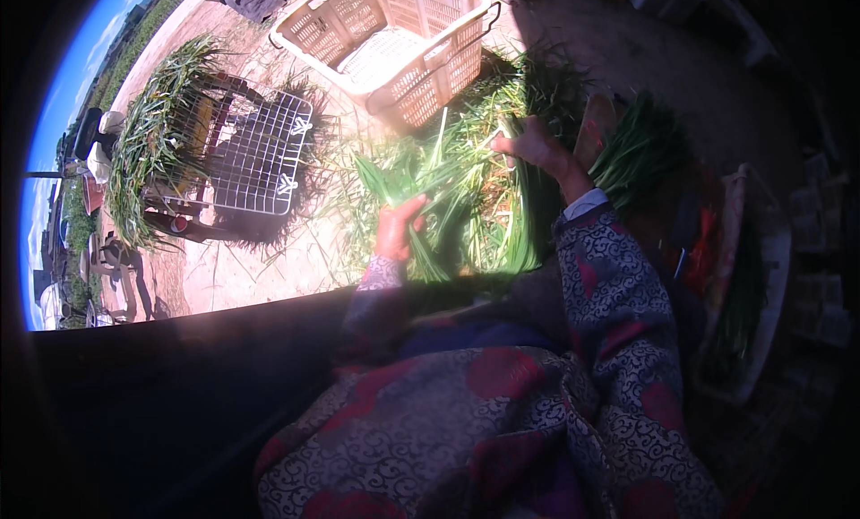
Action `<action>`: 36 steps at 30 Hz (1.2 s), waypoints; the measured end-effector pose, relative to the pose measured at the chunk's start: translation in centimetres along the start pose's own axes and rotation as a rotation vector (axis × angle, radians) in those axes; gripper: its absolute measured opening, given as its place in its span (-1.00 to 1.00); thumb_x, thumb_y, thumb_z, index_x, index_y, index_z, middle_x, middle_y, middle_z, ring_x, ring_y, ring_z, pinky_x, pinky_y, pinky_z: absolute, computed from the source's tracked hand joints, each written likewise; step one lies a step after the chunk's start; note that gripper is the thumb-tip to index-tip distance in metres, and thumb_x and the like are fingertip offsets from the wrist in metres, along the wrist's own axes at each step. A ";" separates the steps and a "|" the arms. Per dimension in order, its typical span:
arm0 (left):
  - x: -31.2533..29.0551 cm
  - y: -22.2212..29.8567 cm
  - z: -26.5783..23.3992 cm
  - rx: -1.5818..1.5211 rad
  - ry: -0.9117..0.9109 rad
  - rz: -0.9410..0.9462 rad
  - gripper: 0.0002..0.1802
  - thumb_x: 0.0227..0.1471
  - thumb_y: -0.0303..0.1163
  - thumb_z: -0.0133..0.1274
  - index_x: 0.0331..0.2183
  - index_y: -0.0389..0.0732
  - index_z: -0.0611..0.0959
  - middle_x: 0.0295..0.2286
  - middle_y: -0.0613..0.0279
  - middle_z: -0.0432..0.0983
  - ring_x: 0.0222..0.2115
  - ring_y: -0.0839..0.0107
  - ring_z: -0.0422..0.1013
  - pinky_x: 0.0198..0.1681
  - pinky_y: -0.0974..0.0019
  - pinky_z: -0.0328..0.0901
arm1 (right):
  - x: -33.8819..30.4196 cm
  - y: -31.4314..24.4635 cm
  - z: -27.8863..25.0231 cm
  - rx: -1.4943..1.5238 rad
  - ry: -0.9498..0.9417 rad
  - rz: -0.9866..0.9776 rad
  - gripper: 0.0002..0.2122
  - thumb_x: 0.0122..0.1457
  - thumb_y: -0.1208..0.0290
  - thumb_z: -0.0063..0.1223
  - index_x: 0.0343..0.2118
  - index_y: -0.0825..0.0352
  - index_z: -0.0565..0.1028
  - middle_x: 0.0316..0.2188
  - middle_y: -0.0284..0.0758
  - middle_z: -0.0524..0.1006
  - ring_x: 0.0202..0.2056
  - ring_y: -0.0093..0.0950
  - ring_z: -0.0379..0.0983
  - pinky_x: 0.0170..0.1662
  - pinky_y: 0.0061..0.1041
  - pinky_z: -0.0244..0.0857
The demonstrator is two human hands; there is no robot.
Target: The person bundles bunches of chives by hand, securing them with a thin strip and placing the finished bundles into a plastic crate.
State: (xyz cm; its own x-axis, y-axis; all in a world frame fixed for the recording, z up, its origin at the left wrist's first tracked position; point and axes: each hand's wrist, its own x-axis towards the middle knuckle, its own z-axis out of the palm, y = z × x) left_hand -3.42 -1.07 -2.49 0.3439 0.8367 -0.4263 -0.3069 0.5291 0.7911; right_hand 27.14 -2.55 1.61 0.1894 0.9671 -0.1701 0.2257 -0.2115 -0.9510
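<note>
My left hand (399, 228) is closed around a small bunch of chives (381, 180), long flat green leaves that stick out above and below the fist. Farther right and a little higher, my right hand (536, 149) grips a second bunch of chives (527, 216) by one end, and its leaves hang down toward my lap. Below and between both hands spreads a loose heap of green and yellowish leaves (470, 174). A tidy dark green bundle of chives (640, 147) lies just right of my right wrist.
Beyond the heap stands a pale plastic crate (421, 98) with wire handles. At the left, cut leaves (161, 134) cover one end of a seat-like frame with a white wire grid (260, 147). A pale tray (757, 313) holding greens is at the right.
</note>
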 end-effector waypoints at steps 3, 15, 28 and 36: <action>-0.2 0.3 1.3 0.031 0.001 0.026 -0.89 0.05 -0.50 0.17 -0.34 -0.30 0.59 -0.52 0.26 0.53 -0.76 0.59 0.26 -0.72 0.54 0.13 | 1.8 4.0 -3.0 -0.213 0.337 0.013 -0.73 -0.03 0.31 0.30 -0.40 0.43 0.55 -0.59 -0.28 0.55 -0.54 -0.51 0.47 -0.42 -0.43 0.37; -0.5 0.2 1.1 0.201 -0.027 0.151 -0.88 -0.01 -0.57 0.21 -0.40 -0.26 0.57 -0.61 0.37 0.45 -0.73 0.59 0.27 -0.69 0.51 0.16 | -0.9 -0.3 1.6 -0.519 0.177 -0.358 -0.62 0.03 0.18 0.25 -0.23 0.43 0.54 -0.34 -0.04 0.61 -0.32 -0.16 0.57 -0.23 -0.28 0.40; -0.7 0.7 1.1 0.198 -0.080 0.057 -0.81 -0.02 -0.53 0.21 -0.30 -0.31 0.60 -0.56 0.34 0.50 -0.69 0.59 0.30 -0.65 0.51 0.17 | 1.7 3.7 0.2 -0.843 0.556 -0.128 -0.67 0.04 0.25 0.21 -0.20 0.36 0.55 -0.44 0.02 0.58 -0.34 0.02 0.55 -0.28 -0.14 0.44; 0.7 0.5 0.7 -0.033 0.121 0.133 -0.86 0.00 -0.52 0.23 -0.38 -0.27 0.57 -0.58 0.35 0.46 -0.77 0.58 0.26 -0.71 0.52 0.16 | -1.8 -0.4 -2.2 -0.375 0.531 -0.073 -0.59 0.00 0.21 0.31 -0.21 0.46 0.54 -0.38 -0.15 0.61 -0.37 -0.38 0.58 -0.33 -0.32 0.44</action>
State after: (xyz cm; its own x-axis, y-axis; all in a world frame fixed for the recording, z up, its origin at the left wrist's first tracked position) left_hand -2.67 -0.32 -2.11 0.1895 0.9096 -0.3698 -0.3726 0.4150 0.8300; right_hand 28.83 -4.55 2.83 0.5856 0.7995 0.1333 0.5555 -0.2761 -0.7844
